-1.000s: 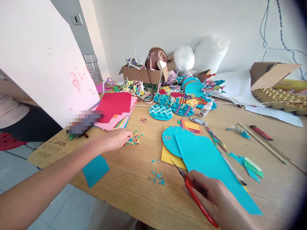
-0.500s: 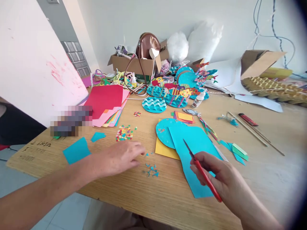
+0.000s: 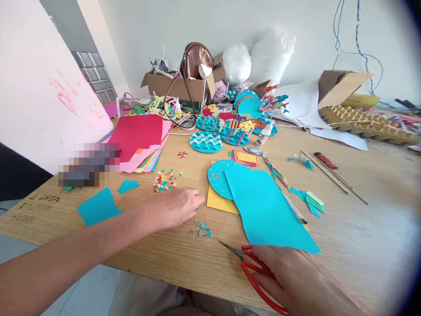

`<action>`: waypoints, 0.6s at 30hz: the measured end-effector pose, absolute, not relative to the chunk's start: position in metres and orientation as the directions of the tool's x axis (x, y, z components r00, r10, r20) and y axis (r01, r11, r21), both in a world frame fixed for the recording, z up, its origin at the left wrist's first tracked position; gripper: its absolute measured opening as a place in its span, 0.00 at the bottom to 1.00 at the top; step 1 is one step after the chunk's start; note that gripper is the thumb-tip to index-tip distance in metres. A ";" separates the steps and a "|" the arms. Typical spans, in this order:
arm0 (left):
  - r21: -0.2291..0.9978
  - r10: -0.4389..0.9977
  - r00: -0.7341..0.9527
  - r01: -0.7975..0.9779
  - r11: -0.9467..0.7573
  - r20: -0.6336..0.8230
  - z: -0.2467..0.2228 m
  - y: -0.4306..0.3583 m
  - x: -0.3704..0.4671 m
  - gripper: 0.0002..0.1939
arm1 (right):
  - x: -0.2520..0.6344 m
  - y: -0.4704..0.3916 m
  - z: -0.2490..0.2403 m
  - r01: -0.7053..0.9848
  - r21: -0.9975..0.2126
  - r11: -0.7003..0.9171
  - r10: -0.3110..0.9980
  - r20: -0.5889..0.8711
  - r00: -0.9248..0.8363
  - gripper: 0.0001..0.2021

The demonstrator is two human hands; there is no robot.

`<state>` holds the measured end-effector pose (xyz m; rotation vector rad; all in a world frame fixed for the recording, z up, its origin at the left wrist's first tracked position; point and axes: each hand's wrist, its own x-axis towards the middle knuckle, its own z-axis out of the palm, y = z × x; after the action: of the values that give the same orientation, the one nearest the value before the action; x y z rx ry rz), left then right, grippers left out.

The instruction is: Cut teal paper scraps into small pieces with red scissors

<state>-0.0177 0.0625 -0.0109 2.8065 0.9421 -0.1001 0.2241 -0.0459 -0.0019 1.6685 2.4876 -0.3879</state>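
In my right hand (image 3: 279, 274) is a pair of red-handled scissors (image 3: 242, 254), its blades together and pointing left over the near part of the table. The fingers of my left hand (image 3: 179, 208) are bunched and bent down at the tabletop, beside tiny blue paper scraps (image 3: 207, 234); whatever they pinch, if anything, is hidden. Right of that hand, a large blue paper sheet (image 3: 266, 206) partly covers a round blue disc (image 3: 217, 175) and a yellow sheet (image 3: 220, 202). Coloured paper dots (image 3: 164, 181) lie just beyond my left wrist.
Blue paper pieces (image 3: 98, 208) rest left of my forearm. Farther back are stacked coloured sheets (image 3: 141, 136), a glue bottle (image 3: 263, 135), wavy blue paper crafts (image 3: 205, 142) and a cardboard box (image 3: 177, 86). A red cutter (image 3: 325, 160) and thin sticks lie at right.
My right hand has drawn the scissors down and left, off the blue sheet, and turned them to point left. My left hand's fingers have closed together near the scraps. The view has shifted slightly.
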 end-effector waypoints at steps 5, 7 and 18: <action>0.122 0.582 0.804 0.594 -0.795 -0.120 -0.017 0.068 -0.016 0.03 | 0.226 -0.051 -0.008 0.925 -0.143 0.353 0.900 -0.220 -0.377 0.05; 0.114 0.586 0.801 0.598 -0.793 -0.121 -0.018 0.068 -0.015 0.05 | 0.225 -0.052 -0.007 0.932 -0.168 0.321 0.905 -0.235 -0.354 0.05; 0.230 0.641 0.764 0.639 -0.734 -0.079 -0.019 0.073 -0.006 0.09 | 0.222 -0.053 0.001 0.938 -0.248 0.243 0.910 -0.276 -0.309 0.08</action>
<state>-0.0063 0.0729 -0.0192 2.7167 1.0028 0.0083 0.2220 -0.0534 0.0008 1.8009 2.4171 -0.5686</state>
